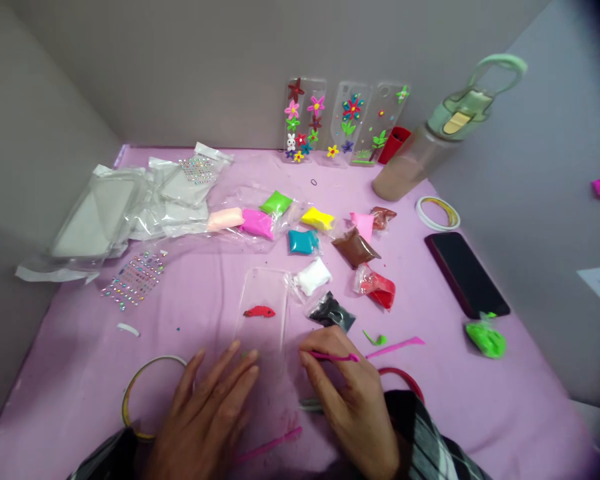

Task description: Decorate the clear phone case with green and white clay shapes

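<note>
At the far left, bagged clear cases [100, 220] are lying on the pink table cover [480, 400], and a sheet of stick-on gems [135, 279] is lying just beside them. Nearer to the person, a tape roll [145, 393] is lying flat, partly under the left wrist.

The left hand [205, 413] is resting palm down on the cover, with its fingers [235, 350] stretched out and spread apart. The fingertips are reaching the near edge of a clear phone case [265, 287]. This case is lying flat in the middle of the table, and a red clay piece [259, 311] is sitting on it.

The right hand [350, 400] is just to the right of the case. Its thumb and first finger are pinching a pink modelling tool [395, 347], and the thin end of the tool is pointing to the right.

Behind this hand, small packets of black clay [333, 312], white clay [313, 275] and red clay [377, 288] are lying near each other. Decorated cases [305, 120] are leaning against the back wall.

Further right, a bottle [415, 160] with a green lid is standing, a black phone [466, 273] is lying flat, and a green clay lump [486, 339] is lying just beside the phone's near end.
</note>
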`<state>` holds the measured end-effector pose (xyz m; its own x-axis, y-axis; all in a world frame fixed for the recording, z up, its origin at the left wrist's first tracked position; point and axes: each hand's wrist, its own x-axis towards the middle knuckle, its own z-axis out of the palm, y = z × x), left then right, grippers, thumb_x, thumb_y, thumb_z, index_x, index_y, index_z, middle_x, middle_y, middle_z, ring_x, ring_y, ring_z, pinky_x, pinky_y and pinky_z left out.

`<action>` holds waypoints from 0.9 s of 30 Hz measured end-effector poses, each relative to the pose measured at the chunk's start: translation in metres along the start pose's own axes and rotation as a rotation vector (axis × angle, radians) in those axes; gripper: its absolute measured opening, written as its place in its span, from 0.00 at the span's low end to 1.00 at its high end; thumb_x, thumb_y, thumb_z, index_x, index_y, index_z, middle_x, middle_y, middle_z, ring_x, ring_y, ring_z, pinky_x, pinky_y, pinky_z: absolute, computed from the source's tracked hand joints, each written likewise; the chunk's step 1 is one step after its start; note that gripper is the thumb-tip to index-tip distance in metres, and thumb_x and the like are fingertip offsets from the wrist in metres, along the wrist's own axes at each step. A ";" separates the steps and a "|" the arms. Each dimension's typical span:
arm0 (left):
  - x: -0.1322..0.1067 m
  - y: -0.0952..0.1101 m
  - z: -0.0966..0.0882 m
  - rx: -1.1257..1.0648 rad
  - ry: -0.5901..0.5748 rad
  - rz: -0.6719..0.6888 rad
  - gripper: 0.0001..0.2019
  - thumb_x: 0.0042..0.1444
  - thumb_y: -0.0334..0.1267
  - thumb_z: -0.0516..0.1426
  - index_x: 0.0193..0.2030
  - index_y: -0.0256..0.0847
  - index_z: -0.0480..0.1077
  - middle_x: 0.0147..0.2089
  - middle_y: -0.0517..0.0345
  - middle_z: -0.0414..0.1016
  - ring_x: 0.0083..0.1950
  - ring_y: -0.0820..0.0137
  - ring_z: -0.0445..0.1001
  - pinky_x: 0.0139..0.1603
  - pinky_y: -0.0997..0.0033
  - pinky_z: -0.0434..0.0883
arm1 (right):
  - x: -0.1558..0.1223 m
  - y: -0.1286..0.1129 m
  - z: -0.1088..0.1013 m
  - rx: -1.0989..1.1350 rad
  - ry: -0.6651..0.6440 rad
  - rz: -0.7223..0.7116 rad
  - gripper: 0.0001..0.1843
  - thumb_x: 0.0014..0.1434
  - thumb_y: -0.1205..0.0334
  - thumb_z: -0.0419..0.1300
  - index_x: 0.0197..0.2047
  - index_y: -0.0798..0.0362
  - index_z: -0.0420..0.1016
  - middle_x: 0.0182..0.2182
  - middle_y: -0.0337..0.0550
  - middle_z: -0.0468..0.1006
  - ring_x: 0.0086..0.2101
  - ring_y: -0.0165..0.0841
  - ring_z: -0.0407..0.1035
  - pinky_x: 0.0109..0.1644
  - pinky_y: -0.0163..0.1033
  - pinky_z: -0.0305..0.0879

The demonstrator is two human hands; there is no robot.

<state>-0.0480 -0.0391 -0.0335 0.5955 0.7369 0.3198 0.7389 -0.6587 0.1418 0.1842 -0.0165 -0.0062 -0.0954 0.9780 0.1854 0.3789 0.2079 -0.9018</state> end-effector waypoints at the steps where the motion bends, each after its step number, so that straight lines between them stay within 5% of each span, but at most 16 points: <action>1: -0.001 -0.001 0.000 -0.011 0.004 -0.019 0.17 0.71 0.31 0.48 0.61 0.42 0.68 0.59 0.60 0.82 0.68 0.68 0.71 0.79 0.59 0.44 | 0.000 0.001 0.000 0.002 0.002 -0.003 0.10 0.69 0.74 0.55 0.44 0.50 0.73 0.37 0.42 0.75 0.39 0.33 0.71 0.44 0.38 0.69; 10: 0.003 0.003 0.002 -0.119 0.018 -0.036 0.21 0.67 0.25 0.47 0.63 0.37 0.67 0.58 0.57 0.81 0.71 0.71 0.64 0.78 0.65 0.48 | 0.001 0.003 0.001 0.032 0.002 -0.005 0.10 0.69 0.74 0.55 0.44 0.50 0.73 0.37 0.41 0.75 0.40 0.33 0.71 0.45 0.38 0.69; 23: 0.016 0.011 0.007 0.071 -0.137 0.155 0.27 0.65 0.21 0.44 0.65 0.40 0.70 0.67 0.62 0.72 0.69 0.56 0.62 0.78 0.47 0.34 | -0.001 0.004 0.001 0.050 -0.042 -0.003 0.10 0.70 0.73 0.56 0.47 0.49 0.73 0.39 0.40 0.75 0.41 0.31 0.71 0.47 0.36 0.68; 27: 0.015 0.010 0.009 0.041 -0.145 0.175 0.26 0.67 0.23 0.43 0.66 0.39 0.69 0.70 0.62 0.69 0.76 0.53 0.50 0.78 0.45 0.31 | -0.003 0.006 0.002 0.054 -0.074 0.010 0.09 0.71 0.72 0.56 0.47 0.50 0.73 0.38 0.40 0.75 0.40 0.32 0.72 0.45 0.36 0.68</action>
<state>-0.0287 -0.0329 -0.0356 0.7523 0.6284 0.1982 0.6311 -0.7736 0.0574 0.1850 -0.0185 -0.0125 -0.1606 0.9758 0.1484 0.3300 0.1948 -0.9237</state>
